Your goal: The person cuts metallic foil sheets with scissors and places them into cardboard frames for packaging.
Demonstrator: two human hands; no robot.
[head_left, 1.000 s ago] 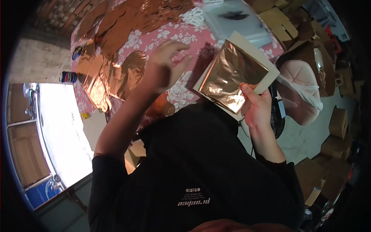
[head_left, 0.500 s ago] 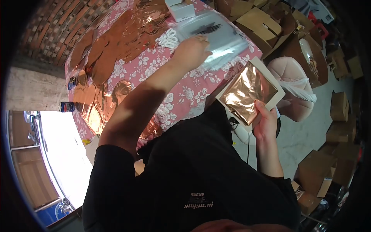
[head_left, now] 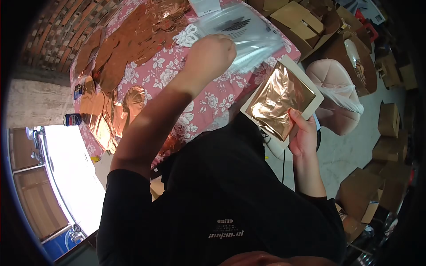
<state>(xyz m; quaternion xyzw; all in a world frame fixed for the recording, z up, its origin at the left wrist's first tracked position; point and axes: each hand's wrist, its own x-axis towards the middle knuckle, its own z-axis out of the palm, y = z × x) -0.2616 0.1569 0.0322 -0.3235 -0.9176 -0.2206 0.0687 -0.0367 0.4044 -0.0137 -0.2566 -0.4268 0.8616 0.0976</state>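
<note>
My right hand (head_left: 303, 131) grips a light cardboard sheet (head_left: 318, 99), with its thumb over the shiny copper-coloured foil (head_left: 278, 102) on the face. Over the flowered table, my left hand (head_left: 212, 54) is closed at the near left edge of a stack of clear plastic bags (head_left: 255, 42). Its curled fingers gather the edge of a bag, with the fingertips mostly hidden. Dark print shows on the top bag. Just left of that hand lies a bundle of white cord (head_left: 186, 35).
Loose copper foil sheets (head_left: 133, 40) spread over the pink tablecloth (head_left: 166, 73). A white box (head_left: 205, 6) stands at the far edge, and a blue can (head_left: 72, 119) is at the left. Beyond the table's right side are a padded stool (head_left: 333, 75) and open cardboard boxes (head_left: 297, 22).
The view has shifted slightly. My left hand has turned, its fingers now curled more tightly at the bags' edge. My right hand still holds the cardboard and foil.
</note>
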